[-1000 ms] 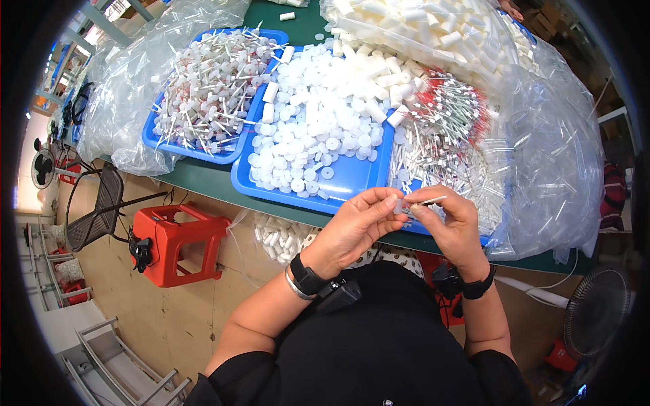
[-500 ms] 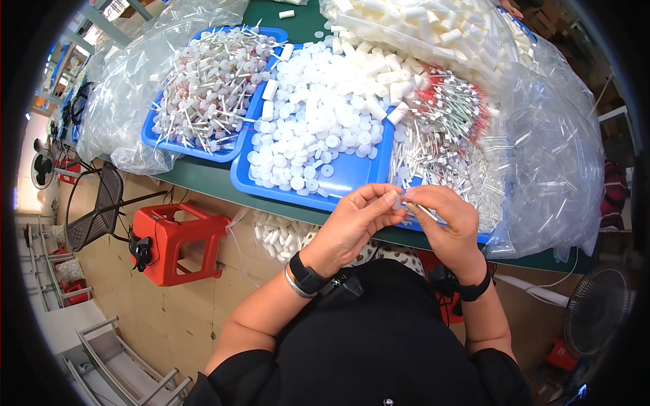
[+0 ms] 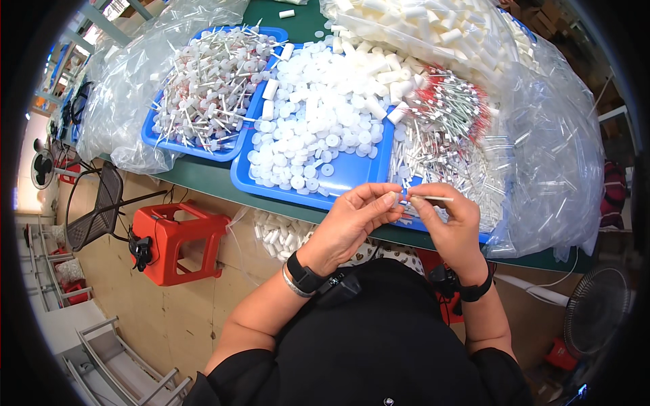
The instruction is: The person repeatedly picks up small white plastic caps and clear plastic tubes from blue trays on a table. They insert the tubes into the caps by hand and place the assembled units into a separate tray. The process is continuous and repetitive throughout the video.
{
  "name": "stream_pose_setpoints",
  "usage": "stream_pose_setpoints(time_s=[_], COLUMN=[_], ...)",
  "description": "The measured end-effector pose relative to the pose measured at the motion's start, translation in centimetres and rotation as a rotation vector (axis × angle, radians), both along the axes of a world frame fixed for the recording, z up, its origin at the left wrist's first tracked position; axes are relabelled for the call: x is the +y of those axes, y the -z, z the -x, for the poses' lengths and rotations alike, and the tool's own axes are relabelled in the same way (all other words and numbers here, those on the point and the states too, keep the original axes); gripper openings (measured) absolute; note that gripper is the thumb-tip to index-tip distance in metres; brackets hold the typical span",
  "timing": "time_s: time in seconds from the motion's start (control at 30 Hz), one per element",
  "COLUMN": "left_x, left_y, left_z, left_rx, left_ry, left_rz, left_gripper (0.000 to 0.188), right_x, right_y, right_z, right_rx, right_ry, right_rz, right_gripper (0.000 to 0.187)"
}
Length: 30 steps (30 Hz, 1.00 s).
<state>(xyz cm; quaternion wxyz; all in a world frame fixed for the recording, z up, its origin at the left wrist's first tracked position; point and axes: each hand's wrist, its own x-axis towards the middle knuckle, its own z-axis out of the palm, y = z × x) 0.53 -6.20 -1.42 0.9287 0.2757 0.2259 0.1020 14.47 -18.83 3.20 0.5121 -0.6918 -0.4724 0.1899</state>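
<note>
Just over the front edge of the trays, both hands meet fingertip to fingertip. My left hand (image 3: 355,222) is closed in a pinch on a small whitish piece, mostly hidden by the thumb and fingers. In my right hand (image 3: 455,223), thumb and forefinger grip a thin white stick (image 3: 437,198), which lies nearly level and points right. Beyond my hands is a blue tray (image 3: 355,172) of translucent discs (image 3: 308,125) with centre holes. More thin white sticks (image 3: 447,166) lie heaped beyond my right hand, with a bundle of red-wired sticks (image 3: 453,101) on them.
At the left, another blue tray (image 3: 150,128) holds sticks fitted with discs. White foam-like cylinders (image 3: 433,27) fill a clear bag at the back. Plastic bags (image 3: 548,162) flank the trays on the green table (image 3: 196,177). A red stool (image 3: 177,237) and a fan (image 3: 596,308) stand below.
The stick in my right hand has swung from slanting down towards the palm to nearly level. My right fingers have shifted with it; the left hand has hardly moved.
</note>
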Motion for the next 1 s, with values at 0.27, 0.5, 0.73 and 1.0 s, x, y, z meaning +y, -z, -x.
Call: stream_pose_setpoints(time_s=[0.27,0.5,0.73,1.0], left_x=[0.0,0.0,0.0,0.0], left_y=[-0.2,0.6,0.2,0.7], left_z=[0.1,-0.2,-0.4,-0.2], left_rx=[-0.014,-0.043,-0.06,-0.066], left_ry=[0.025,0.01,0.001,0.022], left_rz=[0.04,0.152,0.219,0.218], left_gripper=[0.029,0.03,0.03,0.028], right_x=[-0.3,-0.2,-0.2,-0.7], right_y=[0.2,-0.1,-0.2,0.6], right_z=[0.2,0.0,-0.4,0.5], right_rx=[0.681,-0.067,-0.096,0.468], right_ry=[0.078,-0.111,-0.123,0.094], right_rz=[0.012,-0.078,-0.07,-0.04], right_gripper=[0.015,0.014,0.015,0.018])
